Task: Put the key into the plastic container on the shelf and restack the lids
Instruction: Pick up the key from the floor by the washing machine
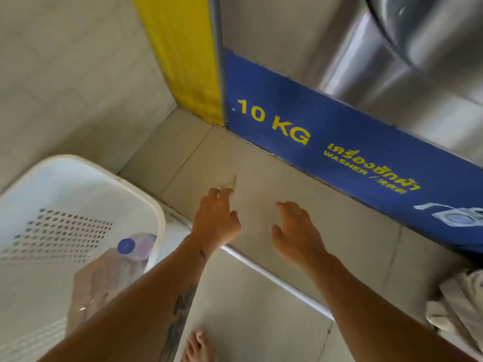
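A small brass-coloured key [233, 182] lies on the beige tiled step in front of the washer. My left hand [217, 218] reaches palm down over the step. Its fingertips are at the key's near end, and its thumb is spread away from them. My right hand [295, 231] hovers beside it to the right, fingers apart and holding nothing. No plastic container, shelf or lids are in view.
A washer's blue base panel [326, 142], marked 10 KG, runs along the step's far side, next to a yellow panel [188, 61]. A white perforated laundry basket [78, 184] at left holds a blue-capped bottle [136, 246]. White cloth [460, 304] lies at right. A bare foot [197, 346] stands below.
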A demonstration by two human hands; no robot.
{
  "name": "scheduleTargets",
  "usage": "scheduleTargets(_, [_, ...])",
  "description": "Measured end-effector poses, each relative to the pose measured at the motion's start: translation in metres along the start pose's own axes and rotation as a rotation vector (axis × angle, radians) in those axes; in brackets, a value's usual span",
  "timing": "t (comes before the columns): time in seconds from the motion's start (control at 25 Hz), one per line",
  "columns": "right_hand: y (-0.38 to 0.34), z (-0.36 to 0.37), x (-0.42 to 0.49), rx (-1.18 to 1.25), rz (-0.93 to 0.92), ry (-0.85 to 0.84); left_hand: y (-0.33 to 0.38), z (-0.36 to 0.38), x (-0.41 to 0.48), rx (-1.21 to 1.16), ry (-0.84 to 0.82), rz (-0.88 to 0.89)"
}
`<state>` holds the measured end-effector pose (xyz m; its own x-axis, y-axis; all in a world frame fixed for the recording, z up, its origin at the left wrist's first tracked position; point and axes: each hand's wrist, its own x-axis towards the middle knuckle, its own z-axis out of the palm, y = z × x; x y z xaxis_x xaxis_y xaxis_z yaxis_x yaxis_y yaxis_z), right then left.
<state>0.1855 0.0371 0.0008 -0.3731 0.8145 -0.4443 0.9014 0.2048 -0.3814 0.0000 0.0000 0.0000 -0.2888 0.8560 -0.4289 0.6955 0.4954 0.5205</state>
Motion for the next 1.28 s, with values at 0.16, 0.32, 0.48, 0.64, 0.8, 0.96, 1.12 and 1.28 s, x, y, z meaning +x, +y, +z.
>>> scheduleTargets(0.16, [0.023,0.038,0.036,-0.107,-0.005,0.072,-0.021,0.029,0.037,0.165,0.207,0.047])
scheduleTargets(0.32, [0.035,0.066,0.055,-0.178,-0.024,0.181,-0.036,0.055,0.055,0.354,0.246,0.116])
scheduleTargets(0.48, [0.043,0.086,0.055,-0.184,-0.048,0.255,-0.050,0.071,0.059,0.362,0.354,0.183])
scheduleTargets(0.64, [0.047,0.088,0.055,-0.160,-0.067,0.273,-0.053,0.072,0.065,0.452,0.387,0.301])
scheduleTargets(0.8, [0.039,0.070,0.052,-0.158,-0.044,0.144,-0.037,0.050,0.053,0.497,0.220,0.199])
scheduleTargets(0.96, [0.020,0.032,0.031,-0.120,0.051,-0.056,-0.010,0.024,0.015,0.347,0.143,0.082])
scheduleTargets(1.12, [-0.013,-0.007,-0.025,-0.060,0.069,-0.117,0.021,-0.015,-0.030,0.102,0.092,0.098])
scheduleTargets(1.28, [-0.056,-0.074,-0.082,-0.026,0.018,-0.097,0.054,-0.076,-0.087,-0.042,0.061,0.020])
